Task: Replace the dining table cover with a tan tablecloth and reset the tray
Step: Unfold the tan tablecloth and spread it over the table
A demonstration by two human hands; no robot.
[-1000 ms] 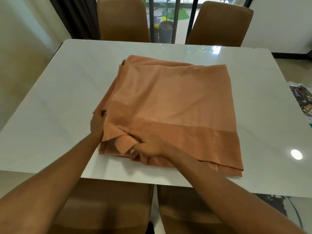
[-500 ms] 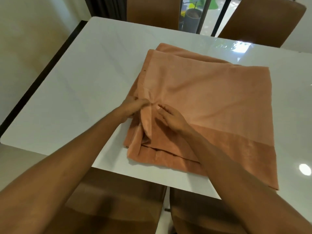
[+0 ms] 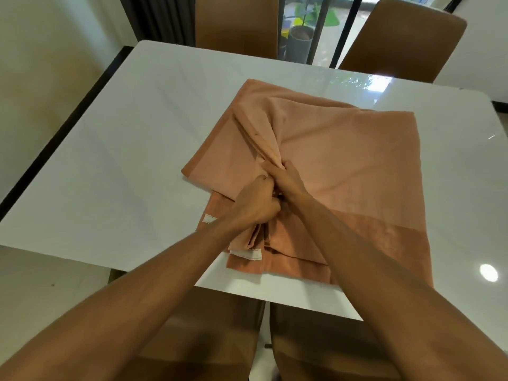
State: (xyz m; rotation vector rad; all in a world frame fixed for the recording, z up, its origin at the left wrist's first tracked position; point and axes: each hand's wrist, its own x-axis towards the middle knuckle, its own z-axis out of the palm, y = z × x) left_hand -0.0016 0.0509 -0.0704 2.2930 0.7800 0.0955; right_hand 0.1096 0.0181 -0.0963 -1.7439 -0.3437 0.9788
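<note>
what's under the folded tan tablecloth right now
Bare white table shows around the tablecloth. Both hands, left and right, bunch its layers; anything beneath is covered.

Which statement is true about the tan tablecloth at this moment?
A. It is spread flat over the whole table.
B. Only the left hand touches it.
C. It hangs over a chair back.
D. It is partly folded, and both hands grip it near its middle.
D: the tablecloth lies partly folded on the white table, and the left hand and right hand bunch its fabric together.

left hand point(image 3: 254, 204) + right hand point(image 3: 288, 182) | gripping bunched tablecloth point(image 3: 357, 166) | on table point(image 3: 110, 160)
</note>
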